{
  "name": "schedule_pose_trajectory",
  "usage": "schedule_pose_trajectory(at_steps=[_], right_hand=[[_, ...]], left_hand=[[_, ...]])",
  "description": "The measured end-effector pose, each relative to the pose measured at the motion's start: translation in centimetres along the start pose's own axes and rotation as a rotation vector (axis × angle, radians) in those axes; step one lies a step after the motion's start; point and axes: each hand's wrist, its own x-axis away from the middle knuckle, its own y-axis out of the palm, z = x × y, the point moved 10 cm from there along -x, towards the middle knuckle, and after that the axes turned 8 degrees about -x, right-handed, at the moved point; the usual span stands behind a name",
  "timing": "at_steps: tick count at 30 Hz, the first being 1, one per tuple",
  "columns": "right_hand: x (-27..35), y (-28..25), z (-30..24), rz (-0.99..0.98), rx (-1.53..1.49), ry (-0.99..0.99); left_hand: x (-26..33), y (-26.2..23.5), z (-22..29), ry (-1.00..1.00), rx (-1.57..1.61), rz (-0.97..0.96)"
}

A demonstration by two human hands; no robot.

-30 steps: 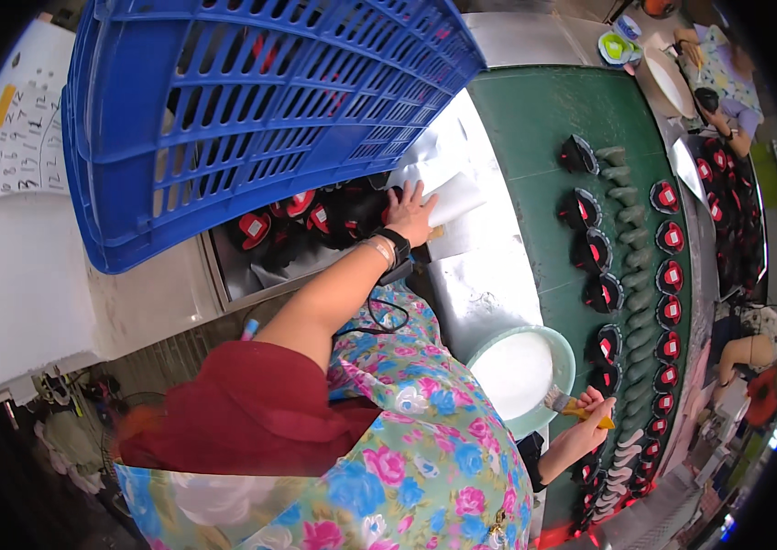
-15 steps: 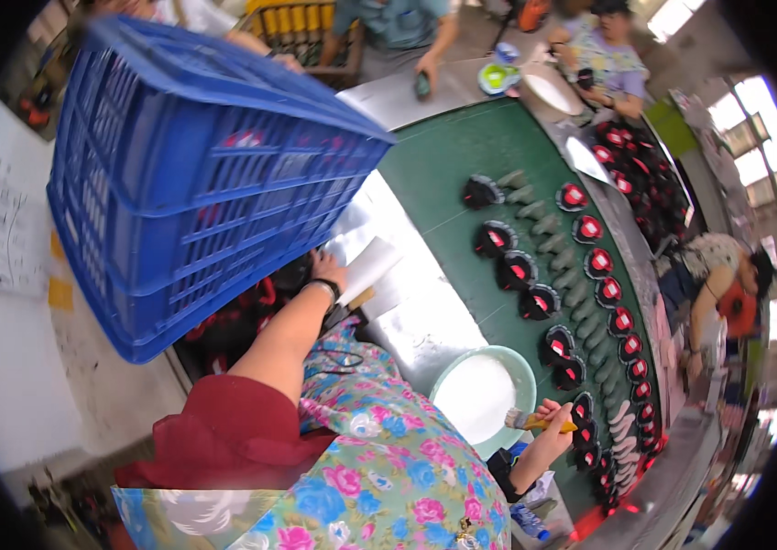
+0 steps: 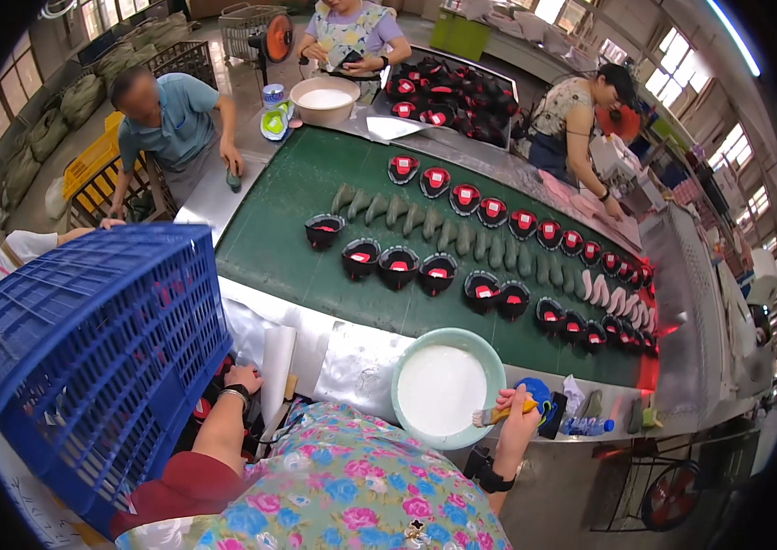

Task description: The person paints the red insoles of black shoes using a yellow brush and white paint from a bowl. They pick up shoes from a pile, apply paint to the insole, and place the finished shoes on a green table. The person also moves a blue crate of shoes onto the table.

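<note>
In my right hand (image 3: 519,414) is a paintbrush (image 3: 491,416) with a yellow handle, my fingers closed round it. Its bristles are at the right rim of a pale green basin (image 3: 401,367) of white liquid. My left hand (image 3: 242,378) is low beside a blue plastic crate (image 3: 123,339), among black and red pieces; its fingers look curled, and what they grip is hidden. A white paper roll (image 3: 277,371) lies just right of that hand. Beyond the basin, black shoe uppers (image 3: 398,266) with red insides stand in rows on a green conveyor belt (image 3: 279,275).
Between the rows lie grey-green sole-shaped pieces (image 3: 411,220) and pink ones (image 3: 599,291). A blue tape roll (image 3: 533,396) and a plastic bottle (image 3: 587,426) sit right of the basin. Several people work around the belt. A tray of black uppers (image 3: 453,101) stands at the far side.
My view has swung round and levelled, so the crate appears lower left and the belt more fully. The brush has come from beyond the basin's right side to its rim.
</note>
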Motion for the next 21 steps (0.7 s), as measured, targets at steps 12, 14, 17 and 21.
schedule_pose_trajectory(at_steps=[12, 14, 17, 21], right_hand=[[-1.7, 3.0, 0.1, -0.071, 0.036, -0.003], [-2.0, 4.2, -0.2, -0.136, 0.024, -0.03], [-2.1, 5.8, 0.3, -0.152, 0.052, 0.02], [-2.9, 6.9, 2.2, -0.19, 0.027, 0.053]], left_hand=[[1.1, 0.2, -1.8, 0.056, 0.201, 0.116], [1.9, 0.3, -1.6, 0.028, 0.204, 0.142], [2.1, 1.6, -2.8, 0.102, 0.346, 0.232], [2.6, -0.8, -1.9, 0.156, 0.293, 0.284]])
